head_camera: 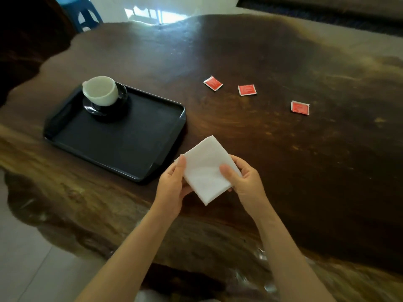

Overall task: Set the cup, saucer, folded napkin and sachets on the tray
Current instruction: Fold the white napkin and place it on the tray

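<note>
A folded white paper napkin (207,171) is held over the dark, glossy, irregular-edged wooden table (283,160), just off the near right corner of a black rectangular plastic tray (109,144). The left hand (172,186) pinches the napkin's left edge, with the thumb lying on top and the fingers curled underneath. The right hand (244,182) grips the right edge the same way, thumb pressed on the upper face and fingers wrapped below. The napkin is turned at an angle, one corner pointing away from the person and another toward them. On the tray's far left part sits a round black glossy saucer (102,110), and a white ceramic cup (101,91) stands upright on it, its handle side toward the left. Three small red square sachets with white edges lie flat on the table to the right of the tray, well apart from one another: the first sachet (213,83) nearest the tray, the second sachet (246,90) beside it, the third sachet (300,107) farthest right. A blue plastic stool (80,12) stands beyond the table's far left edge.
</note>
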The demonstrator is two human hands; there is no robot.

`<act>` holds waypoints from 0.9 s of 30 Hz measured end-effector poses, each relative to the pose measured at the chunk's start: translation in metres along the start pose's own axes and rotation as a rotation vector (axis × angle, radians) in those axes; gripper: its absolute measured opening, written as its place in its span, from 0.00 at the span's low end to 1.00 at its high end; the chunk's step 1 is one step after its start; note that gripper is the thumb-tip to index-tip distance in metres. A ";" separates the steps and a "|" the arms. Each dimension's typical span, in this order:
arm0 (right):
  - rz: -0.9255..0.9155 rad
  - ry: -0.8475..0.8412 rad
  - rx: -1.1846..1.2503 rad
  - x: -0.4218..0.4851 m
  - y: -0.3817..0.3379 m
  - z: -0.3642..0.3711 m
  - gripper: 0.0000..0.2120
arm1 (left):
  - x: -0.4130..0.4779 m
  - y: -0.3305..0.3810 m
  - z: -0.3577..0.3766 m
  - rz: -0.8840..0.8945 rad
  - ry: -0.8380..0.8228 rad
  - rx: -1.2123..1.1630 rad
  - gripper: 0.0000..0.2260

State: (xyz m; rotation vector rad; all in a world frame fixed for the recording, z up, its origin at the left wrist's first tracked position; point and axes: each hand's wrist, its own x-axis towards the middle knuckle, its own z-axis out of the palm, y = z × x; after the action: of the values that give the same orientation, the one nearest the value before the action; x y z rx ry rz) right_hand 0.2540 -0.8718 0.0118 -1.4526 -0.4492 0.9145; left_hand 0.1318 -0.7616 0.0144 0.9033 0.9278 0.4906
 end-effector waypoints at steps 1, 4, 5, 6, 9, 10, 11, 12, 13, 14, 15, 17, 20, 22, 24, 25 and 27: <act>0.011 -0.031 -0.023 0.003 -0.006 0.001 0.14 | 0.002 0.008 -0.009 -0.017 -0.023 -0.006 0.18; 0.026 0.008 -0.026 0.016 -0.021 0.015 0.12 | 0.007 0.027 -0.030 -0.035 -0.049 -0.086 0.18; 0.048 0.055 -0.010 0.020 -0.023 0.024 0.11 | 0.008 0.030 -0.034 -0.034 -0.047 -0.146 0.17; 0.091 0.100 0.006 0.024 -0.024 0.035 0.10 | 0.008 0.033 -0.039 -0.032 -0.044 -0.209 0.16; 0.213 0.163 0.021 0.032 -0.019 0.071 0.07 | 0.011 0.039 -0.048 -0.019 -0.082 -0.339 0.16; 0.195 0.185 0.001 0.034 -0.014 0.083 0.07 | 0.013 0.040 -0.051 -0.021 -0.098 -0.363 0.16; 0.153 0.223 -0.023 0.037 -0.009 0.094 0.07 | 0.016 0.042 -0.055 -0.031 -0.108 -0.382 0.16; 0.109 0.275 -0.045 0.041 -0.005 0.103 0.07 | 0.021 0.045 -0.060 -0.044 -0.112 -0.386 0.16; 0.077 0.326 -0.059 0.045 -0.001 0.110 0.06 | 0.026 0.047 -0.067 -0.056 -0.107 -0.366 0.17; 0.061 0.365 -0.072 0.050 0.002 0.117 0.06 | 0.033 0.050 -0.075 -0.067 -0.093 -0.320 0.18; 0.059 0.387 -0.088 0.056 0.005 0.124 0.06 | 0.040 0.053 -0.085 -0.078 -0.079 -0.260 0.18; 0.080 0.403 -0.125 0.067 0.012 0.140 0.07 | 0.056 0.060 -0.109 -0.106 -0.072 -0.163 0.15; 0.139 0.419 -0.157 0.083 0.025 0.171 0.10 | 0.083 0.076 -0.147 -0.195 -0.077 -0.106 0.11; 0.184 0.439 -0.170 0.099 0.031 0.197 0.12 | 0.104 0.089 -0.169 -0.240 -0.064 -0.087 0.08; 0.210 0.463 -0.194 0.114 0.035 0.223 0.15 | 0.125 0.103 -0.187 -0.253 -0.033 -0.053 0.06; 0.221 0.470 -0.205 0.121 0.038 0.236 0.19 | 0.136 0.110 -0.194 -0.245 -0.022 -0.029 0.06; 0.234 0.477 -0.222 0.132 0.042 0.256 0.25 | 0.156 0.123 -0.204 -0.216 -0.022 0.031 0.05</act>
State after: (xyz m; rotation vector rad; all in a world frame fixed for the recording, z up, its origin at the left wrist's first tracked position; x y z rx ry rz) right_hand 0.1301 -0.6124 -0.0328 -1.8912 -0.0239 0.6785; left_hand 0.0426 -0.4927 -0.0148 0.8229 1.0019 0.2813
